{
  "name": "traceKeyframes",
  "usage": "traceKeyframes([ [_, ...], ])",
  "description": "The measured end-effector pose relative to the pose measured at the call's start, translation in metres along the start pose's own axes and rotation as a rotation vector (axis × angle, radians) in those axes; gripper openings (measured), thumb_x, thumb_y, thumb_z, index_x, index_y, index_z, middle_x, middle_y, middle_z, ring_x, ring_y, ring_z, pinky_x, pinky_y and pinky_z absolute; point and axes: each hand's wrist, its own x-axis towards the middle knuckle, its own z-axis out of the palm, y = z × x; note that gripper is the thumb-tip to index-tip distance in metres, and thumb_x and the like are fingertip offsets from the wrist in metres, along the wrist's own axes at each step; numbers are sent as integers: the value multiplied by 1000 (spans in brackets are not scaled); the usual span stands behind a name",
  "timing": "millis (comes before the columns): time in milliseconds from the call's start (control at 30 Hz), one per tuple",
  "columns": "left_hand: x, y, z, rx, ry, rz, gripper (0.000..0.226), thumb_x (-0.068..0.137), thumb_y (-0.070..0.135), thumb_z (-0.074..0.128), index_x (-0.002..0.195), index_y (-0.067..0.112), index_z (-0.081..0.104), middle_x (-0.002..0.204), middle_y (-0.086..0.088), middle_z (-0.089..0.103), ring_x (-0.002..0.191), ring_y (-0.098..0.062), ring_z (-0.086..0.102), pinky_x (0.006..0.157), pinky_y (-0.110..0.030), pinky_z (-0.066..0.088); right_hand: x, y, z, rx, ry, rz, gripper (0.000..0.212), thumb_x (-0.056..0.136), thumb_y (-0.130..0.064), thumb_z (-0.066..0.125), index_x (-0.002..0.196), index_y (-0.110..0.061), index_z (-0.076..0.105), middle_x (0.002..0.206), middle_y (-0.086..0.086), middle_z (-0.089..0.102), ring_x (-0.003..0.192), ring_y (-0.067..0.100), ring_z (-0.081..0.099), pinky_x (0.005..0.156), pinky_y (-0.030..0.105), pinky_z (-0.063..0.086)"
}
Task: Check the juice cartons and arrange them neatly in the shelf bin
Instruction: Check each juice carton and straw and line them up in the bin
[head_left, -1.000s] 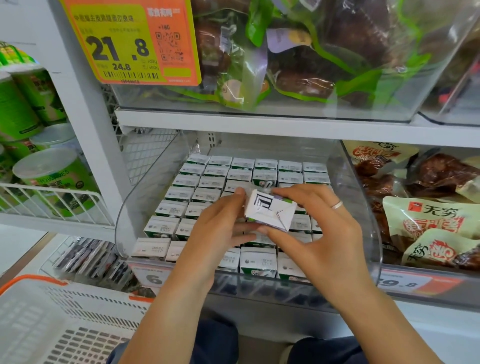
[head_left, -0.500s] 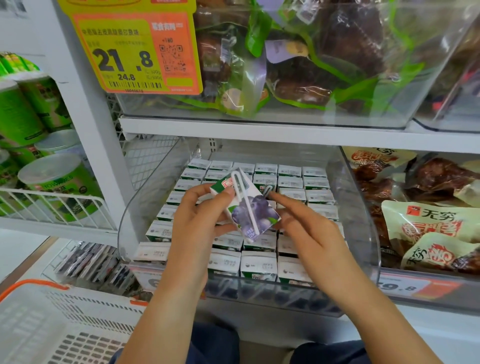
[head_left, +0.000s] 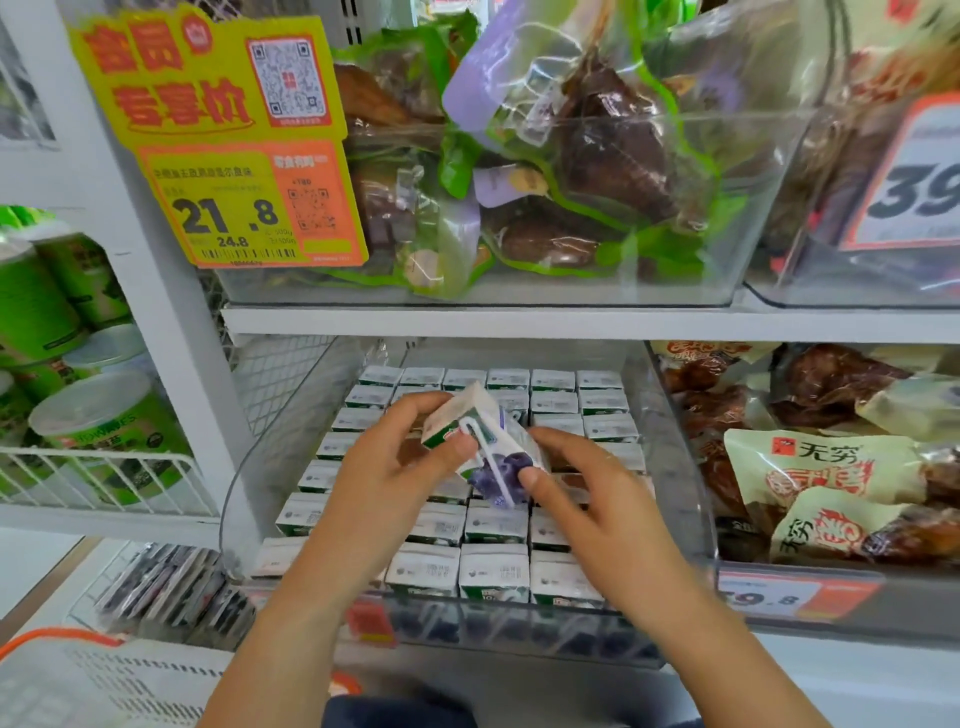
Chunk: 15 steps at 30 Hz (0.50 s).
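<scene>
**One carton up over the bin, both hands on it**

You're holding one carton (head_left: 485, 447) tilted above the clear bin (head_left: 670, 467) on the lower shelf. Blueberry print and the wrapped straw face the camera.

Left hand (head_left: 387, 467): fingers curled round the carton's upper left end, thumb pressed on the front near the straw's top. Right hand (head_left: 597, 504): thumb tip on the lower right of the front face, other fingers reach behind the carton; a pinch, as far as I can tell.

The carton sits clear of the packed cartons (head_left: 493, 566) below, over the middle rows. Those stand upright in straight rows, tops up, filling the bin front to back. Your hands hide the rows directly under the carton, so I can't tell how they lie.

Around it:
- Yellow-orange price tag (head_left: 244, 208) reading 21.8 hangs on the upper bin, which holds bagged snacks (head_left: 571, 171).
- Right of your bin: snack packs (head_left: 821, 483) in the next compartment.
- Left: green tubs (head_left: 98, 415) behind a white wire rail.
- Bottom left: white basket (head_left: 78, 680) with an orange rim.
</scene>
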Motion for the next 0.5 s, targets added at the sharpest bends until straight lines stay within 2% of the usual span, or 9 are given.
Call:
traceKeyframes([
  [100, 13, -3, 8, 76, 110, 89, 25, 85, 19, 69, 105, 32, 61, 101, 11, 69, 91, -3, 64, 70, -10, 48, 2, 8, -1, -435, 10, -18, 59, 95, -52, 36, 148, -28, 27, 144, 0, 44, 130, 17, 41, 103, 31, 38],
  [167, 26, -6, 13, 184, 146, 145, 30, 85, 12, 70, 102, 34, 58, 105, 5, 65, 93, -3, 61, 68, -7, 45, 2, 16, 0, -719, -90, 16, 65, 96, -56, 23, 152, -24, 11, 156, 5, 24, 142, 21, 23, 113, 33, 22],
  [200, 33, -7, 15, 228, 147, 172, 31, 85, 10, 70, 103, 32, 56, 106, 3, 63, 94, -2, 60, 68, -7, 44, 2, 19, 1, -785, -144, 40, 67, 96, -58, 16, 152, -24, 8, 159, 5, 15, 145, 22, 14, 116, 35, 15],
  [267, 46, -11, 17, 283, 131, 211, 34, 84, 7, 71, 106, 27, 56, 109, -1, 60, 95, 5, 57, 70, -4, 43, 4, 21, 2, -810, -196, 65, 67, 95, -60, 10, 152, -24, 11, 160, 6, 9, 146, 22, 8, 117, 38, 9],
  [333, 56, -16, 18, 352, 81, 245, 36, 83, 5, 72, 109, 25, 57, 110, -2, 59, 94, 12, 54, 74, -2, 41, 5, 20, 2, -798, -191, 65, 67, 95, -60, 12, 151, -24, 14, 160, 6, 11, 146, 22, 9, 117, 39, 9],
  [467, 72, -24, 20, 472, -34, 220, 35, 82, 6, 73, 114, 16, 63, 112, -6, 58, 94, -4, 57, 77, 0, 40, 6, 20, 2, -806, -198, 59, 65, 97, -57, 15, 151, -22, 15, 159, 9, 12, 146, 23, 10, 118, 39, 9],
  [500, 75, -26, 21, 500, -53, 207, 36, 82, 6, 73, 116, 14, 63, 112, -6, 58, 94, -2, 57, 75, 1, 38, 6, 19, 2, -801, -205, 61, 64, 97, -57, 16, 151, -21, 15, 159, 10, 11, 146, 24, 10, 118, 40, 8],
])
